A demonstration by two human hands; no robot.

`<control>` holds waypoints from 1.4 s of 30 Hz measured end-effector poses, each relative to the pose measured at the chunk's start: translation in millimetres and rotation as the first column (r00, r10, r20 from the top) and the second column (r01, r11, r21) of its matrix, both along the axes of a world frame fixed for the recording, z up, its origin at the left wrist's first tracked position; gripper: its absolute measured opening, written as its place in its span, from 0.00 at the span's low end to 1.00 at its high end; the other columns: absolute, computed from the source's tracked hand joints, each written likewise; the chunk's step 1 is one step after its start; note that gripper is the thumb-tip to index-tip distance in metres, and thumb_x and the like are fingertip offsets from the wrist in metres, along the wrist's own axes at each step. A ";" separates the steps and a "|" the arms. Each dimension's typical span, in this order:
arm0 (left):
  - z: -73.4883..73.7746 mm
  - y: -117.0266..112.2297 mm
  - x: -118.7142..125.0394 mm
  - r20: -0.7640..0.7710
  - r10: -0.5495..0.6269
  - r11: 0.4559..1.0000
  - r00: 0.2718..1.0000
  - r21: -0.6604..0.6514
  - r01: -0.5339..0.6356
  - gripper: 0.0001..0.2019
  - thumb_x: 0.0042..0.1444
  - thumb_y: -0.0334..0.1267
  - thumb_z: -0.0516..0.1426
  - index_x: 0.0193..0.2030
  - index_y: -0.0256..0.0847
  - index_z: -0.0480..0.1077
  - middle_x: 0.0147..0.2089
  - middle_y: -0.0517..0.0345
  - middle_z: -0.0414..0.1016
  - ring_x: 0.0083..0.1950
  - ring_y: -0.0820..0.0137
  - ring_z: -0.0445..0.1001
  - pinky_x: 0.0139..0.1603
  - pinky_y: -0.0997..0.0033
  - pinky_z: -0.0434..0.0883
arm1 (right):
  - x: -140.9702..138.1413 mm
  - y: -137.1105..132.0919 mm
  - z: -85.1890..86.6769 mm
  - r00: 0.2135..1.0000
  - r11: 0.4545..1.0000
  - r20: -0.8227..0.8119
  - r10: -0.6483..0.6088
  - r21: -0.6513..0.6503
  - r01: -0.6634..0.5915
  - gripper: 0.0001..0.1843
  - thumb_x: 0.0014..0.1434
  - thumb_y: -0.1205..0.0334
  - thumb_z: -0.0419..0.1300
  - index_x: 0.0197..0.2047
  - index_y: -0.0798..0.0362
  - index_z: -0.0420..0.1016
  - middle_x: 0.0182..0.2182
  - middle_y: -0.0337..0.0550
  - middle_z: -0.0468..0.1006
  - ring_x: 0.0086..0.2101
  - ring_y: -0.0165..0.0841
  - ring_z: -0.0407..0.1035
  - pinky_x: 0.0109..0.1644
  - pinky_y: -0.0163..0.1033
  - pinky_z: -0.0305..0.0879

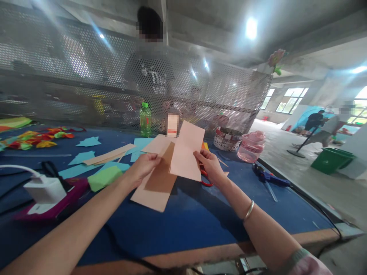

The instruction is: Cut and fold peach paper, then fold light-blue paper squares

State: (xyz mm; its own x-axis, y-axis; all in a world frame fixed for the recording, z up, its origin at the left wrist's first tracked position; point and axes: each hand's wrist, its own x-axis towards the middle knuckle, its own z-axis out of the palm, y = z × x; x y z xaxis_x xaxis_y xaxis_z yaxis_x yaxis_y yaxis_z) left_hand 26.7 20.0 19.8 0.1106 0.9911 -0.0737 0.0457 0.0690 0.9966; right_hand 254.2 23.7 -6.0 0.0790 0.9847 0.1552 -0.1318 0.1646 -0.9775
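My left hand (pixel 145 169) pinches the edge of a tan paper sheet (pixel 161 191), which slants down over the blue table. My right hand (pixel 211 166) grips a lighter, pinkish paper sheet (pixel 187 152) by its right edge. This second sheet is raised and overlaps the first one. Just below my right hand show the red handles of scissors (pixel 207 184), partly hidden. Cut pieces of blue paper (pixel 83 157), a tan strip (pixel 110 153) and a green paper piece (pixel 105 178) lie left of my left hand.
A green bottle (pixel 145 121) stands by the perforated metal screen (pixel 109 76), with a person behind it. To the right are a woven basket (pixel 228 139), a pink jug (pixel 251 147) and a blue glue gun (pixel 269 176). A charger on a purple power strip (pixel 54 202) sits front left.
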 end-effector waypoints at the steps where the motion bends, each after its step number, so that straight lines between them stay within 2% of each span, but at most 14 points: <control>1: 2.6 0.3 0.6 0.112 0.048 0.998 0.993 -0.042 -0.044 0.02 0.50 0.33 0.63 0.31 0.38 0.76 0.27 0.55 0.81 0.28 0.64 0.78 0.30 0.69 0.73 | -3.3 -1.2 -2.5 1.000 1.000 0.012 0.029 -0.004 -0.029 0.22 0.43 0.44 0.71 0.29 0.51 0.71 0.21 0.32 0.71 0.20 0.25 0.63 0.23 0.32 0.58; 3: 5.7 -0.8 3.6 0.291 0.093 0.992 0.952 -0.109 -0.064 0.02 0.54 0.29 0.61 0.33 0.37 0.76 0.28 0.54 0.81 0.27 0.67 0.78 0.30 0.70 0.75 | -10.3 -4.1 -7.8 0.996 0.996 0.039 0.084 -0.014 -0.084 0.21 0.42 0.45 0.72 0.29 0.52 0.72 0.21 0.34 0.72 0.20 0.26 0.64 0.23 0.32 0.58; 5: 5.6 -3.1 7.5 0.419 0.081 0.991 0.904 -0.127 -0.029 0.05 0.57 0.27 0.58 0.34 0.36 0.75 0.28 0.53 0.82 0.26 0.68 0.79 0.30 0.71 0.76 | -16.6 -7.3 -12.7 0.988 0.992 0.088 0.129 -0.027 -0.127 0.20 0.42 0.47 0.72 0.28 0.53 0.73 0.20 0.35 0.73 0.20 0.26 0.64 0.23 0.32 0.57; 10: -1.4 -7.9 13.5 0.566 0.056 0.992 0.822 -0.124 0.018 0.07 0.61 0.26 0.55 0.35 0.36 0.74 0.29 0.54 0.82 0.27 0.68 0.80 0.29 0.72 0.76 | -26.9 -14.1 -18.2 0.965 0.987 0.208 0.160 -0.029 -0.158 0.18 0.47 0.47 0.69 0.29 0.52 0.73 0.22 0.36 0.75 0.22 0.27 0.64 0.23 0.32 0.55; 15: -6.7 -9.4 14.3 0.617 0.063 0.991 0.784 -0.131 0.024 0.07 0.62 0.25 0.55 0.38 0.38 0.73 0.27 0.58 0.80 0.24 0.70 0.79 0.27 0.74 0.76 | -31.7 -17.3 -18.7 0.960 0.991 0.254 0.119 0.025 -0.129 0.17 0.49 0.47 0.66 0.29 0.52 0.72 0.24 0.38 0.75 0.24 0.29 0.66 0.25 0.33 0.56; 20: -6.6 -11.3 15.2 0.617 0.050 0.994 0.785 -0.111 0.024 0.09 0.63 0.24 0.54 0.36 0.37 0.73 0.26 0.59 0.79 0.24 0.71 0.79 0.27 0.74 0.76 | -30.6 -17.4 -17.6 0.960 0.994 0.268 0.079 0.048 -0.095 0.16 0.50 0.47 0.64 0.29 0.52 0.71 0.24 0.38 0.74 0.24 0.29 0.64 0.24 0.33 0.56; 26: -4.9 -14.5 16.2 0.588 0.006 0.994 0.809 -0.088 0.057 0.08 0.64 0.27 0.53 0.43 0.36 0.75 0.37 0.50 0.84 0.33 0.67 0.83 0.33 0.71 0.78 | -30.0 -16.5 -16.8 0.958 0.994 0.278 0.069 0.058 -0.089 0.15 0.52 0.48 0.64 0.29 0.52 0.70 0.23 0.36 0.72 0.23 0.28 0.62 0.24 0.33 0.54; 30: -7.4 -13.3 16.1 0.597 0.030 0.995 0.802 -0.096 0.034 0.08 0.64 0.26 0.54 0.42 0.36 0.75 0.35 0.52 0.84 0.32 0.68 0.82 0.35 0.71 0.78 | -30.6 -17.0 -17.3 0.944 0.992 0.321 0.075 0.069 -0.102 0.15 0.53 0.48 0.62 0.29 0.52 0.68 0.22 0.35 0.70 0.23 0.28 0.61 0.25 0.33 0.54; 33: -8.8 -12.0 15.4 0.605 -0.004 0.995 0.796 -0.076 0.063 0.07 0.63 0.27 0.56 0.43 0.37 0.75 0.34 0.54 0.83 0.32 0.68 0.82 0.34 0.72 0.77 | -30.2 -17.4 -16.4 0.918 0.991 0.393 -0.057 0.134 0.004 0.14 0.54 0.50 0.63 0.33 0.52 0.68 0.25 0.36 0.71 0.25 0.29 0.63 0.28 0.35 0.58; 36: -8.6 -12.4 14.6 0.601 -0.027 0.994 0.799 -0.065 0.082 0.06 0.63 0.29 0.56 0.41 0.38 0.75 0.34 0.54 0.83 0.31 0.68 0.82 0.33 0.72 0.76 | -30.3 -18.5 -13.6 0.903 0.966 0.375 -0.212 0.220 0.135 0.21 0.51 0.51 0.67 0.42 0.51 0.66 0.33 0.39 0.73 0.29 0.30 0.67 0.33 0.37 0.64; 37: -8.5 -12.8 14.3 0.597 -0.029 0.995 0.801 -0.060 0.081 0.06 0.63 0.29 0.56 0.41 0.38 0.75 0.35 0.54 0.84 0.31 0.68 0.82 0.33 0.72 0.76 | -30.8 -19.3 -12.7 0.914 0.966 0.348 -0.208 0.221 0.136 0.23 0.51 0.50 0.68 0.44 0.51 0.65 0.35 0.40 0.74 0.31 0.31 0.68 0.34 0.37 0.66; 39: -8.4 -13.5 13.6 0.585 -0.041 0.996 0.810 -0.043 0.081 0.05 0.61 0.29 0.58 0.42 0.38 0.75 0.35 0.54 0.84 0.31 0.68 0.82 0.33 0.72 0.76 | -32.8 -21.7 -11.5 0.950 0.983 0.296 -0.102 0.178 0.050 0.25 0.51 0.49 0.67 0.47 0.52 0.65 0.35 0.41 0.76 0.32 0.32 0.70 0.35 0.37 0.67; 42: -9.1 -13.7 12.8 0.562 -0.068 0.995 0.824 -0.019 0.095 0.05 0.60 0.32 0.60 0.42 0.38 0.76 0.36 0.52 0.84 0.32 0.67 0.81 0.33 0.71 0.76 | -37.0 -25.7 -12.3 0.969 0.986 0.221 0.110 0.099 -0.135 0.22 0.52 0.46 0.67 0.42 0.52 0.71 0.33 0.42 0.79 0.33 0.34 0.73 0.37 0.38 0.68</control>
